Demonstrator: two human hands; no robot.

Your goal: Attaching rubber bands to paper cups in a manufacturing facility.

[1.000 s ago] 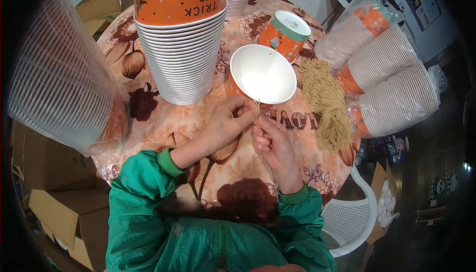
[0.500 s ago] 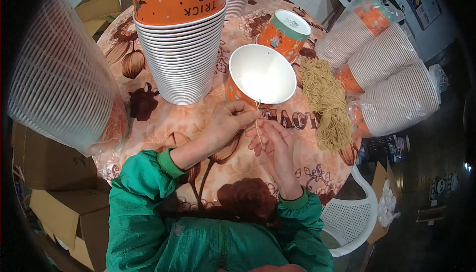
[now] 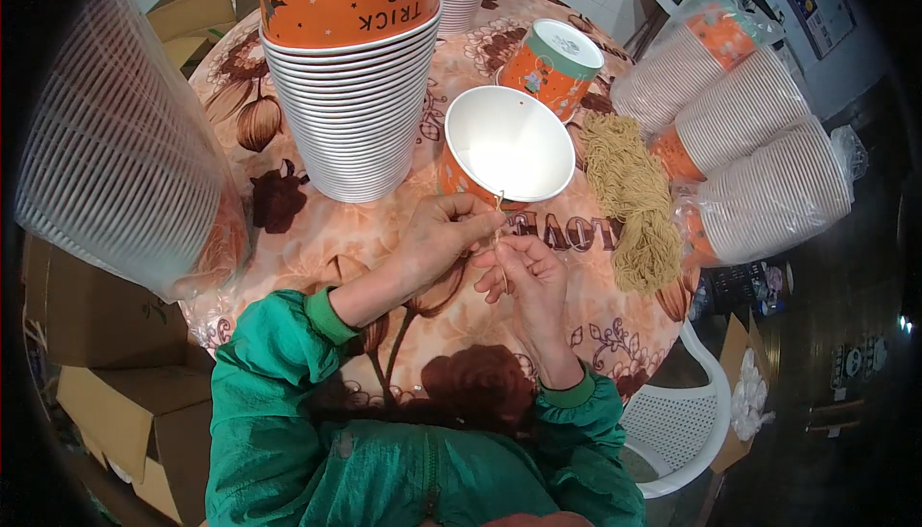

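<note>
A paper bucket (image 3: 455, 178), white inside and orange outside, stands tilted with its mouth toward me. At its near rim, my left hand (image 3: 437, 239) pinches a thin tan string (image 3: 499, 199), whose upper end sticks up in front of the rim. Just below and to the right, my right hand (image 3: 535, 287) holds the lower part of the same string between thumb and fingers. Whether the string passes through the bucket's wall is hidden by my fingers. A bundle of tan string (image 3: 634, 205) lies to the right of the bucket.
Nested stacks of buckets (image 3: 351, 114) stand at left and back. Bagged stacks (image 3: 768, 181) lie at the right edge, and one bucket (image 3: 552, 71) sits upside down behind. A flowered cloth (image 3: 480, 373) covers the table; a white chair (image 3: 682, 421) and cardboard boxes (image 3: 106, 412) are around it.
My right hand has shifted slightly down, its fingers curling a little more around the string. My left hand stays at the bucket's rim, almost unmoved.
</note>
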